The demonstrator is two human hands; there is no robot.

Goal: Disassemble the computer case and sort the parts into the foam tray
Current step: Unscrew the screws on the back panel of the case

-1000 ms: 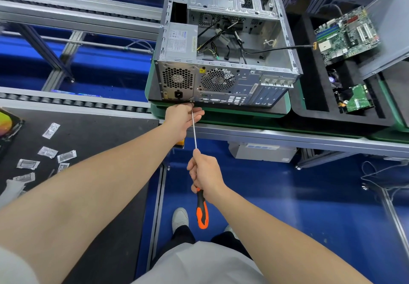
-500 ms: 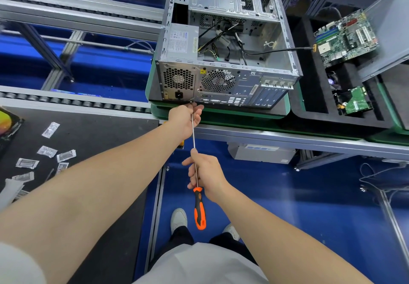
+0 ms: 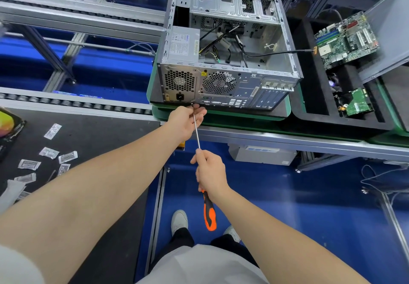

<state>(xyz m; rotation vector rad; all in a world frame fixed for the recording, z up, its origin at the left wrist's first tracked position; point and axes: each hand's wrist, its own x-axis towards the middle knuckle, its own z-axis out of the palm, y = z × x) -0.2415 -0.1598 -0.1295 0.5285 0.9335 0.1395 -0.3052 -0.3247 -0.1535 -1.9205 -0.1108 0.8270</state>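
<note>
The computer case (image 3: 223, 62) sits beside the foam tray (image 3: 309, 98) (a circuit board (image 3: 346, 40) inside). Fingers of the left hand (image 3: 186, 119) curl round the screwdriver (image 3: 196, 133) shaft at the case's rear edge; the right hand (image 3: 211, 174) clamps the shaft above the handle.

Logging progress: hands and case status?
Right hand grips orange-and-black-handled screwdriver; left hand pinches shaft near tip. Tip at rear bottom edge of open grey metal computer case. Nothing blocking.
</note>
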